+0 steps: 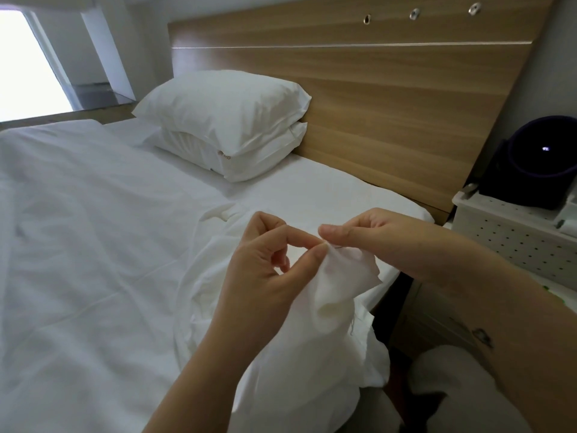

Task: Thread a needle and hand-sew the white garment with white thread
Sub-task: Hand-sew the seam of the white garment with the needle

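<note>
Head view: the needle [337, 245] shows only as a thin dark sliver just above centre of the frame. Its long axis lies almost level, running left to right between the two hands. Which end is the tip cannot be told.

The left hand [265, 264] has thumb and forefinger closed together on a raised fold of the white garment [334, 289], at the needle's left end. Its other fingers are curled into the palm. The right hand [374, 235] comes in from the right with its thumb laid flat over curled fingers. It seems to pinch the needle's right end against the cloth edge, though the contact itself is hidden under the thumb.

The garment is plain white, soft and creased. It is bunched to a peak at the hands and falls in loose folds to the lower centre of the frame. A short thread [352, 326] hangs from its right edge.

It lies on a bed [93, 229] with a rumpled white sheet. Two white pillows [224, 120] are stacked against a wooden headboard [374, 89] in the upper middle. At the right edge a dark round object [530, 160] sits on a white perforated box [512, 235]. The right forearm covers part of the floor beside the bed.
</note>
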### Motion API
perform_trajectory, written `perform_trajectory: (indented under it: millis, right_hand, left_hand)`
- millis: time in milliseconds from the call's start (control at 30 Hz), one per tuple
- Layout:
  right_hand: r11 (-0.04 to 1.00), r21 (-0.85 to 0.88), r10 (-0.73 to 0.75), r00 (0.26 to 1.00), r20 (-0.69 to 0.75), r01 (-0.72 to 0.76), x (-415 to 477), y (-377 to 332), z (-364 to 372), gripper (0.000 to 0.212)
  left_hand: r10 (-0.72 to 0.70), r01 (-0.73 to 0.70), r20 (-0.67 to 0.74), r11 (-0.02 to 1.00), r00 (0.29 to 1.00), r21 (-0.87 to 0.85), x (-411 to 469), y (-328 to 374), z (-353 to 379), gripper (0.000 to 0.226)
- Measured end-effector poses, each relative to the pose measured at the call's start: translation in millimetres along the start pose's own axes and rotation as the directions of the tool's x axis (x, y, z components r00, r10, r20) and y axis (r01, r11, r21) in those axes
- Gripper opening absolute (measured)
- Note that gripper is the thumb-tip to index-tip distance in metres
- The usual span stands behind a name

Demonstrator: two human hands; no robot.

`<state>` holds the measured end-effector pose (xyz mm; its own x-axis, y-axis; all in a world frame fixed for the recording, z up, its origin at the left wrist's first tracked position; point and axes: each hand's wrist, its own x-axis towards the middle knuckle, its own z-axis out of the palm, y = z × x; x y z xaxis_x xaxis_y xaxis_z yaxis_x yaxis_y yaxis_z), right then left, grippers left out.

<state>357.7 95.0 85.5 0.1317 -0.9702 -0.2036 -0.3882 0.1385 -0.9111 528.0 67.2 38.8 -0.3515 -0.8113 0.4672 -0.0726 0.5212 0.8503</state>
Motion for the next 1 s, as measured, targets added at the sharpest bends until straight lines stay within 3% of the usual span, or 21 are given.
perform_trajectory:
  millis: [167,267,467,633,900,1000]
  right_hand:
    - [0.977,0.209,-0.06,0.996,0.069,0.044,1.4,3.5,-2.8,0.022]
    - [0.949,0.308,-0.092,0.994,0.052,0.071,1.5,4.5,-2.1,0.018]
    - [0.922,0.349,-0.068,0.957,-0.284,0.169,16.5,10.0,2.6,0.018]
    - [0.744,0.647,0.057,0.949,-0.311,0.168,25.1,11.3,7.4,0.019]
    - [0.488,0.847,0.192,0.921,-0.339,0.21,34.0,16.9,-16.8,0.022]
    - [0.544,0.8,0.178,0.898,-0.403,0.251,38.4,20.1,-16.1,0.02]
  left_hand:
    - [0.048,-0.049,0.013,0.994,0.999,0.097,-0.6,-2.5,-0.7,0.006]
    - [0.043,-0.045,0.059,0.998,0.997,0.037,0.1,-1.6,-1.5,0.004]
    - [-0.215,0.26,0.165,0.905,0.963,-0.336,2.8,-2.8,3.0,0.016]
    - [-0.293,0.353,0.202,0.838,0.934,-0.416,5.4,-7.5,3.0,0.018]
    - [-0.252,0.339,0.235,0.791,0.939,-0.51,4.4,-9.9,-0.5,0.011]
    - [-0.221,0.319,0.24,0.783,0.945,-0.534,4.7,-8.8,-0.8,0.008]
